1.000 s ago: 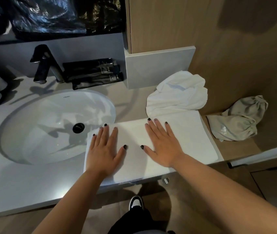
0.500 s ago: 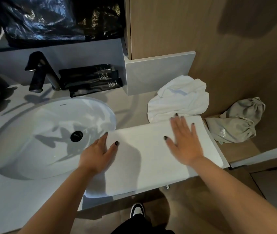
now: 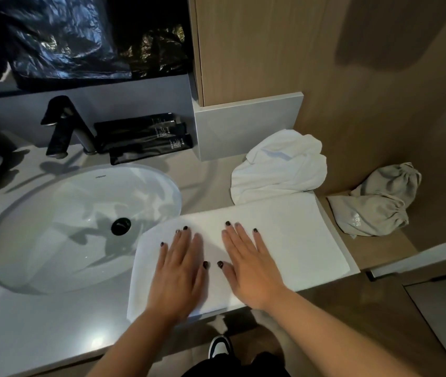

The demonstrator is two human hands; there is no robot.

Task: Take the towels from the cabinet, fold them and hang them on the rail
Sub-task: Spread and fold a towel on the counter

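Both flat, straight-fingered hands, left hand (image 3: 178,270) and right hand (image 3: 249,265), press a smooth rectangular folded white towel (image 3: 298,235) on the desk (image 3: 53,322).

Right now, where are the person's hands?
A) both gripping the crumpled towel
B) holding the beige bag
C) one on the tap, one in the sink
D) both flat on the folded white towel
D: the left hand and right hand lie flat, side by side, on the folded white towel.

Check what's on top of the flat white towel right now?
Both hands lie flat on the flat white towel: left hand, right hand. The cloth under the palms is hidden.
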